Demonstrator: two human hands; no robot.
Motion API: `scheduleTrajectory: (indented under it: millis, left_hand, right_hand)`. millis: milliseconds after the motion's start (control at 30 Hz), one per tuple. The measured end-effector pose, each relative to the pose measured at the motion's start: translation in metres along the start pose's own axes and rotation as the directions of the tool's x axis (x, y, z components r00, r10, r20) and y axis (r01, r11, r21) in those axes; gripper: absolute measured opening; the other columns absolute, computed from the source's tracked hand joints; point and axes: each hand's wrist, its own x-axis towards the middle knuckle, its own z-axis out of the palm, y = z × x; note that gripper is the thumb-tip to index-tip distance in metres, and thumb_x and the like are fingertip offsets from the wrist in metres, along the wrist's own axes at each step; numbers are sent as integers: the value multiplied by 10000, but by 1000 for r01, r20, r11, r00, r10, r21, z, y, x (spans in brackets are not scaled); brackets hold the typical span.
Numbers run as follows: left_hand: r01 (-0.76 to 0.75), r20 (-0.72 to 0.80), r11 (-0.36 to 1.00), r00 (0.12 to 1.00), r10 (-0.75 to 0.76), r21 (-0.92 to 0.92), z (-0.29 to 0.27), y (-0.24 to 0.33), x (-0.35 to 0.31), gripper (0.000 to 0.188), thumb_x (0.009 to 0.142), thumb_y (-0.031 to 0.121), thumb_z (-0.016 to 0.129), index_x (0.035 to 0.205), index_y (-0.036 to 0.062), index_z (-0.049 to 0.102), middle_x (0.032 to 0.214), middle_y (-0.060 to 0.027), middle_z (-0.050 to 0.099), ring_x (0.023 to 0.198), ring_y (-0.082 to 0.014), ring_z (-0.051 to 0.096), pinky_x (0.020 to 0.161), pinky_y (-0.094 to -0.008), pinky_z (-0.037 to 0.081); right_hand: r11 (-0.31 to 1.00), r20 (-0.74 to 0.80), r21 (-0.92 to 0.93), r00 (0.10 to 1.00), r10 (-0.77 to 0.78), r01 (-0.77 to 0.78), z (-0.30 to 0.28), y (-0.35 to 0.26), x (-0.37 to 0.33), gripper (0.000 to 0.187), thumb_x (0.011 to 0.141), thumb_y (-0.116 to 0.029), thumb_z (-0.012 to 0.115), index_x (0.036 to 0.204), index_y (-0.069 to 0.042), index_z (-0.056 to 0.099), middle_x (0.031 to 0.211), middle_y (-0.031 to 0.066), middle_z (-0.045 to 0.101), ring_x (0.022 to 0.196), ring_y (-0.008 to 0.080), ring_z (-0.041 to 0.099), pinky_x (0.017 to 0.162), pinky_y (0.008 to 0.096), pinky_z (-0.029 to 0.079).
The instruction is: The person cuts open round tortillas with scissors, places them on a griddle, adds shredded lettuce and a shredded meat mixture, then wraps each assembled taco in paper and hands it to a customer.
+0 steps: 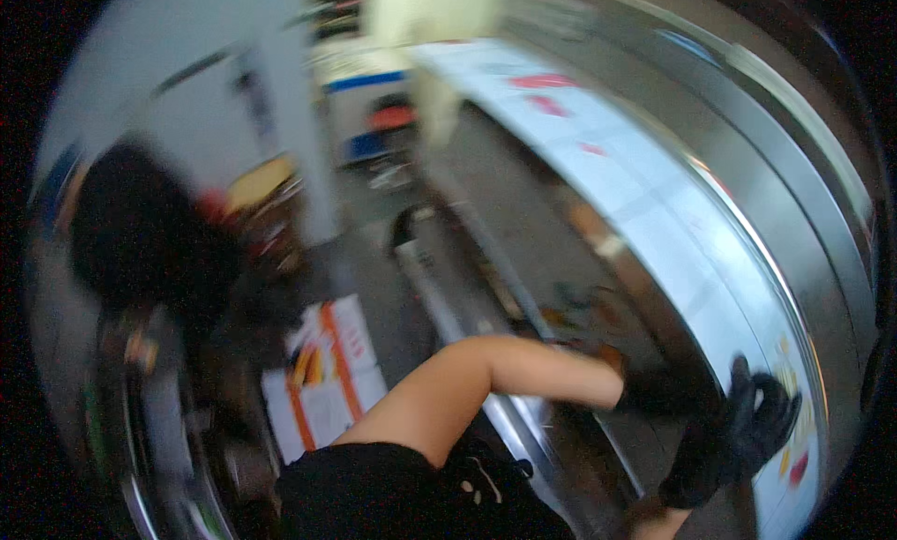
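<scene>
Both my hands wear black gloves and are close together at the lower right, by the long white counter (691, 232). My left hand (668, 390) reaches across from the lower left on a bare forearm; its fingers are dark, blurred and partly lost against my right hand. My right hand (733, 437) comes up from the lower edge, over the counter's near end. Its fingers are bent but apart, with a bright gap between them and nothing seen in it. Small yellowish and red bits (797, 470) lie on the counter beside it.
Red patches (542, 82) mark the counter's far end. Metal rails and a shelf (598, 302) run below it. Left of me are a white box with orange strips (322, 372) and a blurred dark shape (154, 232). A blue-and-white container (364, 110) stands farther back.
</scene>
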Motion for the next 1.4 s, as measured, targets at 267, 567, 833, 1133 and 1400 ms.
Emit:
scheduleTrajectory:
  millis: [267, 567, 833, 1133, 1400]
  left_hand:
    - [649, -61, 680, 737, -673, 341, -27, 384, -157, 304, 758, 117, 526, 1050, 31, 540, 944, -151, 525, 901, -313, 490, 719, -420, 418]
    - [940, -748, -117, 176, -640, 321, -209, 525, -208, 331, 828, 125, 492, 1147, 38, 508, 1108, -157, 532, 1004, -309, 507, 857, -398, 418]
    - [844, -956, -504, 34, -290, 183, -256, 752, -227, 314, 819, 113, 513, 1131, 80, 528, 995, -146, 557, 893, -326, 525, 769, -411, 439]
    - [835, -991, -548, -33, -133, 46, -322, 865, -253, 297, 832, 83, 511, 1127, 73, 534, 1091, -140, 556, 1005, -313, 520, 872, -395, 428]
    - [744, -979, -661, -190, -69, -98, -438, 885, -306, 315, 794, 103, 520, 1106, 68, 548, 985, -169, 562, 922, -327, 525, 815, -420, 425]
  right_hand:
    - [923, 92, 377, 995, 47, -79, -34, -7, -138, 459, 864, -498, 421, 992, -88, 583, 977, 101, 560, 903, 319, 502, 841, 518, 343]
    - [260, 234, 939, 972, 3, -227, 91, -198, -73, 420, 872, -358, 481, 1182, -75, 471, 1102, 118, 534, 1019, 278, 479, 895, 458, 322]
    - [-396, 119, 154, 415, -902, -905, -48, -616, -206, 500, 875, -275, 483, 1329, -108, 354, 1178, 103, 519, 995, 207, 474, 811, 367, 368]
    - [79, 77, -51, -83, -994, -996, -298, -812, -212, 528, 822, -497, 498, 1259, -209, 428, 1208, 23, 463, 1050, 226, 449, 865, 488, 321]
    - [95, -120, -222, -69, -990, -971, -314, -873, -228, 377, 871, -319, 505, 1110, -29, 535, 878, 40, 564, 719, 147, 499, 667, 278, 413]
